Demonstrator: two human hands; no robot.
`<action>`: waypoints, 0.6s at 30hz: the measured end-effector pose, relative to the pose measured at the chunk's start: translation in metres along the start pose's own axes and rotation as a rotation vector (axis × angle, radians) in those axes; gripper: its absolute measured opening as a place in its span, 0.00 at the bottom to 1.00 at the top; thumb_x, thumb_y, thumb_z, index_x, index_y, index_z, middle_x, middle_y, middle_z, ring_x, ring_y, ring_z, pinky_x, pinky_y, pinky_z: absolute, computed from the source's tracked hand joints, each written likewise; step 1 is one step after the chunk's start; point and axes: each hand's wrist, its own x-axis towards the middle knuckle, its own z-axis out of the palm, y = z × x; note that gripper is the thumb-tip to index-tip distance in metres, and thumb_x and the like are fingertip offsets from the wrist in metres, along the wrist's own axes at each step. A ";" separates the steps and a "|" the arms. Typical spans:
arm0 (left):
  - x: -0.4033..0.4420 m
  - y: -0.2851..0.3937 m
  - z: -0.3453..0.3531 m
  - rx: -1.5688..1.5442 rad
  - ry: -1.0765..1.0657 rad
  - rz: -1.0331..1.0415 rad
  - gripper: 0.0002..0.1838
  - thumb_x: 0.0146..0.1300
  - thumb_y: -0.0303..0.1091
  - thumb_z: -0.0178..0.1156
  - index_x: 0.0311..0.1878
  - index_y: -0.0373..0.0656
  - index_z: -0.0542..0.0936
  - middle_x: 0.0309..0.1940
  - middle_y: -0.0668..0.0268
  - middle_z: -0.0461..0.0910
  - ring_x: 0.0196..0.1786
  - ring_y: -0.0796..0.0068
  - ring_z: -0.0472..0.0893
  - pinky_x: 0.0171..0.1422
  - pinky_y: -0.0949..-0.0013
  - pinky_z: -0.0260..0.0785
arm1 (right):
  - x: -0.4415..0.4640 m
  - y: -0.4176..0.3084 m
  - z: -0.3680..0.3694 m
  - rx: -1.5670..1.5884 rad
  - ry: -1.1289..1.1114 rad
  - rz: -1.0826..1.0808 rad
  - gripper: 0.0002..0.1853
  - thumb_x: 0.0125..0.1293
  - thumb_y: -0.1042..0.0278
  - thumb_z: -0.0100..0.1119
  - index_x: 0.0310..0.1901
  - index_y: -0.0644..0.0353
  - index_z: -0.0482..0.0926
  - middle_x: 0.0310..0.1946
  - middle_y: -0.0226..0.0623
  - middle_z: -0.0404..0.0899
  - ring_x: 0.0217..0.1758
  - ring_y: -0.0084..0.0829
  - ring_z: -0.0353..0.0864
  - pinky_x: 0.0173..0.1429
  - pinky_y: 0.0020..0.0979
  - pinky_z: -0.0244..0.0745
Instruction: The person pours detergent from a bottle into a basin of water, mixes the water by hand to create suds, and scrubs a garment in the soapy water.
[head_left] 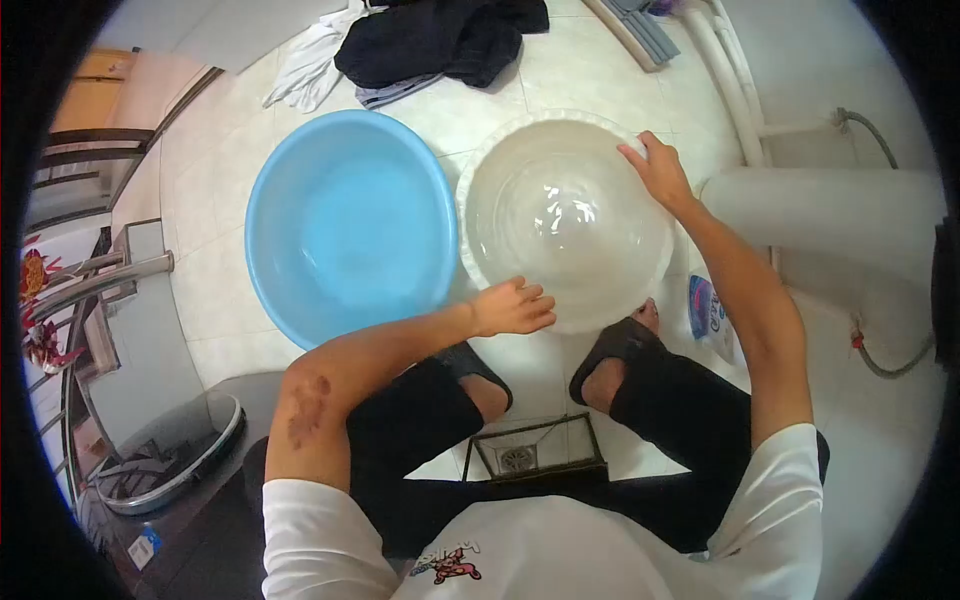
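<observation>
A round white basin with a scalloped rim stands on the floor in front of me, with rippling water in it. My right hand grips its far right rim between thumb and fingers. Across the near left rim lies my left hand, its fingers curled inward; whatever they hold, if anything, is hidden. Close on the left sits a light blue basin with nothing visible inside.
Dark clothes and a white cloth lie beyond the basins. A printed plastic bag is by my right foot. Pipes and a hose run along the right. A floor drain lies between my legs.
</observation>
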 end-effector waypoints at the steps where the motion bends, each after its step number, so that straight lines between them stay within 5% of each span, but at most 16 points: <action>1: -0.003 0.003 -0.002 -0.005 -0.049 -0.024 0.09 0.57 0.38 0.61 0.43 0.55 0.78 0.39 0.72 0.74 0.46 0.72 0.76 0.42 0.64 0.69 | -0.004 -0.007 0.002 -0.059 -0.021 0.012 0.27 0.71 0.47 0.59 0.58 0.65 0.73 0.49 0.60 0.81 0.53 0.52 0.82 0.60 0.45 0.75; 6: 0.002 0.006 0.008 0.046 0.085 -0.126 0.12 0.58 0.36 0.59 0.46 0.54 0.78 0.42 0.69 0.74 0.47 0.70 0.76 0.44 0.63 0.69 | -0.011 0.017 -0.026 -0.316 0.053 -0.237 0.27 0.70 0.49 0.59 0.55 0.68 0.75 0.46 0.58 0.82 0.52 0.52 0.82 0.58 0.46 0.75; 8: 0.005 0.016 0.001 0.129 -0.057 -0.274 0.16 0.58 0.34 0.59 0.50 0.51 0.78 0.46 0.67 0.75 0.52 0.67 0.75 0.51 0.61 0.69 | -0.046 -0.003 -0.057 -0.319 0.071 -0.419 0.24 0.69 0.51 0.59 0.54 0.65 0.77 0.46 0.56 0.82 0.51 0.51 0.82 0.57 0.44 0.76; 11: 0.006 0.026 -0.013 0.064 -0.131 -0.311 0.19 0.57 0.34 0.63 0.53 0.47 0.77 0.51 0.62 0.75 0.57 0.63 0.74 0.59 0.59 0.68 | -0.110 -0.023 -0.127 -0.262 -0.194 -0.282 0.22 0.69 0.53 0.59 0.55 0.62 0.78 0.47 0.53 0.82 0.51 0.47 0.82 0.56 0.41 0.76; 13: 0.006 0.036 -0.039 -0.032 -0.124 -0.330 0.20 0.56 0.35 0.65 0.53 0.45 0.76 0.52 0.60 0.74 0.59 0.62 0.73 0.60 0.59 0.67 | -0.165 -0.012 -0.157 -0.191 -0.181 -0.176 0.21 0.69 0.54 0.59 0.53 0.64 0.78 0.46 0.50 0.81 0.50 0.43 0.81 0.54 0.39 0.76; 18: 0.006 0.039 -0.050 -0.208 -0.119 -0.443 0.22 0.56 0.36 0.67 0.54 0.42 0.76 0.54 0.55 0.73 0.58 0.57 0.73 0.61 0.57 0.69 | -0.293 0.087 -0.158 -0.055 0.432 -0.039 0.24 0.62 0.64 0.69 0.57 0.60 0.71 0.49 0.41 0.79 0.49 0.35 0.79 0.53 0.37 0.75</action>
